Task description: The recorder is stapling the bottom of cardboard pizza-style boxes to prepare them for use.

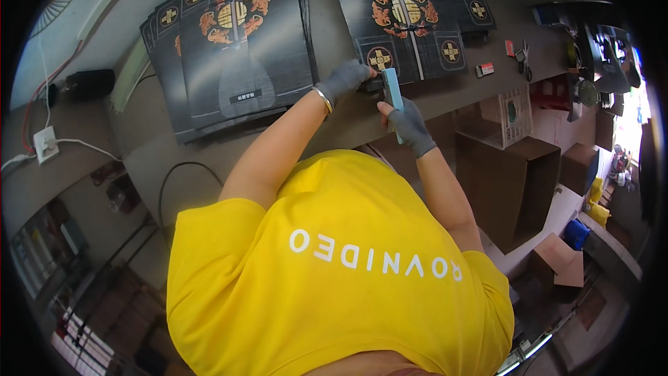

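Observation:
My right hand (412, 127), in a grey fingerless glove, is wrapped round a light blue stapler (392, 90). The stapler's far end meets the near edge of a black printed sheet (396, 45) with a gold emblem and orange figures, part of the right-hand stack. At that same edge, just left of the stapler, my gloved left hand (345, 79) has its fingers closed, seemingly pinching the sheet's near corner; the fingertips are partly hidden. A second stack of similar black sheets (268, 63) lies on the table, left of my left hand.
Small red-and-white boxes (485, 69) and scissors (523, 63) lie right of the sheets on the brown table (327, 125). Below the table's right side stand a cardboard box (494, 188) and a plastic crate (516, 115). A white socket block (46, 143) with cables is at left.

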